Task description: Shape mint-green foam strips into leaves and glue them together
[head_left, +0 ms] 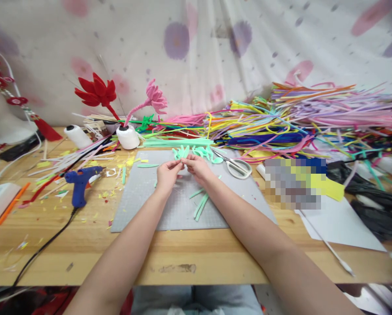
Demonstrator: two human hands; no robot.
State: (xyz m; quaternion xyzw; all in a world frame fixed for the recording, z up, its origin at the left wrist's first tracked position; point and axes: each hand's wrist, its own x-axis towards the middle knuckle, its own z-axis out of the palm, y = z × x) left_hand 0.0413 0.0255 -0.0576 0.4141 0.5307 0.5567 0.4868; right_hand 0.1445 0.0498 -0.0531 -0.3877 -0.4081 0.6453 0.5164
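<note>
Over the grey cutting mat [176,216], my left hand [167,176] and my right hand [198,169] meet with their fingertips pinched together. Whatever is between the fingers is too small and hidden to make out. Just beyond the fingertips show curled mint-green pipe cleaner pieces [181,152], and more bent ones [203,152] lie to their right. Straight mint-green strips [201,206] rest on the mat below my right wrist. To the right of my right hand lies a pair of scissors [238,169] with pale handles.
A blue glue gun [79,186] stands left of the mat, its cord running to the front edge. Red [96,91] and pink [155,97] flowers rise from a white spool [127,138]. Heaped pipe cleaners [264,124] fill the back right. White paper [343,225] lies at right.
</note>
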